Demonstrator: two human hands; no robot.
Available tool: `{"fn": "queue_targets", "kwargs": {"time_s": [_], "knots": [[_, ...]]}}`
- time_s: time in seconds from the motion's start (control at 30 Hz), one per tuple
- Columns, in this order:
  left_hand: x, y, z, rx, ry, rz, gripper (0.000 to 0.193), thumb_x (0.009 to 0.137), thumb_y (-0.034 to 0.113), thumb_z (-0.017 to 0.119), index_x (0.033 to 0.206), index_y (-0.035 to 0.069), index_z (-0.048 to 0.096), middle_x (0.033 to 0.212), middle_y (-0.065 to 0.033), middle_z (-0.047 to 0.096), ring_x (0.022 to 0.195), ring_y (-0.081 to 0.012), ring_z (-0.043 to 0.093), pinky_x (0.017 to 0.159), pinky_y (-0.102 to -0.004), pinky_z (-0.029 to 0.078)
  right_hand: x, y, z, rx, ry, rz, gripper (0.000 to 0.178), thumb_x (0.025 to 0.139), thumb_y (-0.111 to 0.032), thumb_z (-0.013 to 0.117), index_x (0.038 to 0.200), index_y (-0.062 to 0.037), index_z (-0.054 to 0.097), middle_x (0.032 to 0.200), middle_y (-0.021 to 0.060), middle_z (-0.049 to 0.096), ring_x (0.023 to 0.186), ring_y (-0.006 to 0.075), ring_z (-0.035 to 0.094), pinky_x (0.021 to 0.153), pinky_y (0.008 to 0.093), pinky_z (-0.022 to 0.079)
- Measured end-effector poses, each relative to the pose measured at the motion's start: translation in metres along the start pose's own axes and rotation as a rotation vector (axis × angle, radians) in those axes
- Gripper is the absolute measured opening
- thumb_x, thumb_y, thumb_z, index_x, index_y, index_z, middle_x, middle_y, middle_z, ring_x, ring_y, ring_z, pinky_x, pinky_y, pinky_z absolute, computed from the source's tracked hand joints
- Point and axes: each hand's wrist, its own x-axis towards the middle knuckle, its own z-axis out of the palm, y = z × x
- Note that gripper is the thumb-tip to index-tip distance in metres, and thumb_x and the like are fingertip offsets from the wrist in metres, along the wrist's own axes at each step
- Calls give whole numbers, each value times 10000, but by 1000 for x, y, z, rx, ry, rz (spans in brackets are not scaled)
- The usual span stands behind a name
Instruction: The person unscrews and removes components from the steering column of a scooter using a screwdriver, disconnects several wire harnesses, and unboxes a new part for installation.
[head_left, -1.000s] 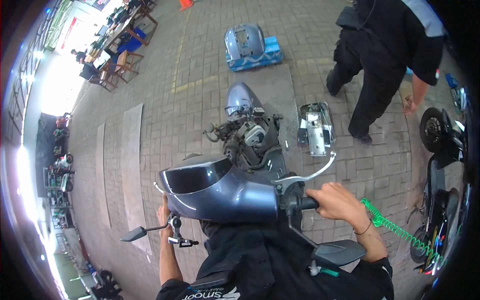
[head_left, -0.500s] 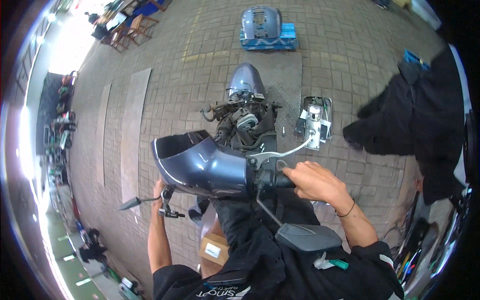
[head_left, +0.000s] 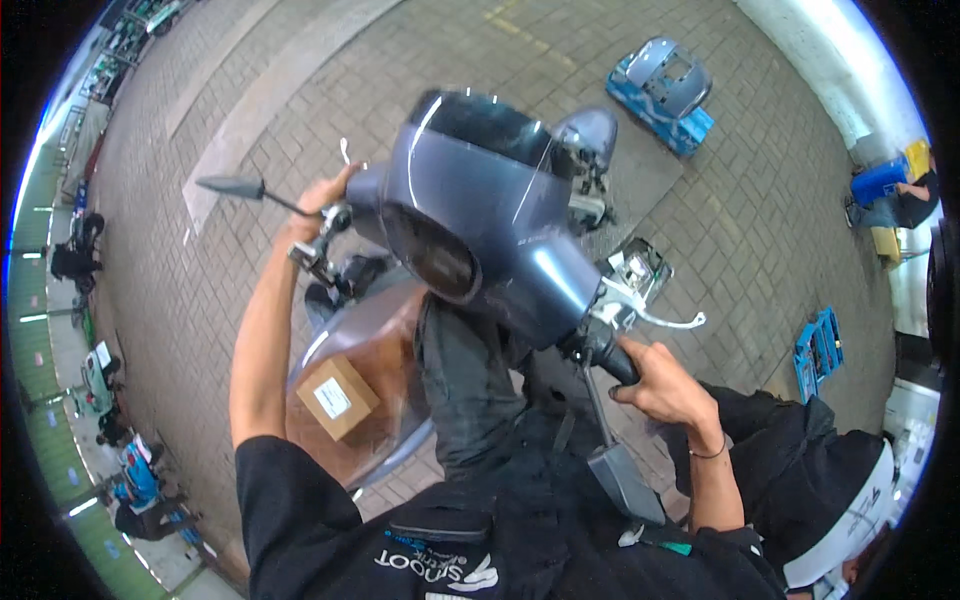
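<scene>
A blue-grey scooter handlebar cover (head_left: 470, 190) is in front of me, tilted, with a dark dial opening facing me. My left hand (head_left: 322, 198) is closed round the left handlebar grip, mostly hidden under the fingers, beside a black mirror (head_left: 232, 188). My right hand (head_left: 668, 384) is wrapped round the black right handlebar grip (head_left: 618, 360). A silver brake lever (head_left: 655, 312) sticks out beyond that grip. Another black mirror (head_left: 625, 485) hangs on its stalk close to my chest.
A small cardboard box (head_left: 335, 398) lies on a curved panel left of my legs. Ahead stands a blue-grey body panel (head_left: 675, 75) on a blue crate (head_left: 640, 100). A person in dark clothes (head_left: 800, 480) is low at my right. A blue rack (head_left: 818, 350) stands beyond.
The handlebar cover has turned, its left end swinging away from me and its right end nearer. Both hands moved with the grips. My view has also swung round.
</scene>
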Motion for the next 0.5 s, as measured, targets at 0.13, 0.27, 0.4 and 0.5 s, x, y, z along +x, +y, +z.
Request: {"fn": "queue_targets", "kwargs": {"time_s": [0.13,0.27,0.4,0.5], "knots": [[-13,4,18,-110,-78,-122,733,894,101,648,1563,179,357,1093,-271,714,1031,-414,713,839,-491,525,15,-1,3,-32,-67,49,352,703,-51,738,991,80,585,654,283,518,639,402,592,631,465,459],[-19,20,44,-73,46,-57,762,878,72,643,1567,179,336,1011,-276,708,966,-445,699,838,-521,513,6,9,22,-9,10,68,319,683,-58,727,937,57,573,619,218,468,551,326,503,586,441,435],[-41,4,76,-112,209,-165,792,852,19,644,1565,162,332,993,-250,707,1040,-447,656,902,-525,510,2,18,49,-12,36,143,322,666,-68,724,923,41,562,656,202,477,585,323,485,606,423,426],[-76,-24,123,-340,693,-286,668,895,61,657,1507,71,387,1205,-180,685,1166,-345,641,966,-497,516,10,9,71,-60,84,87,329,649,-75,724,904,41,550,676,194,470,611,318,460,632,419,424]]}}
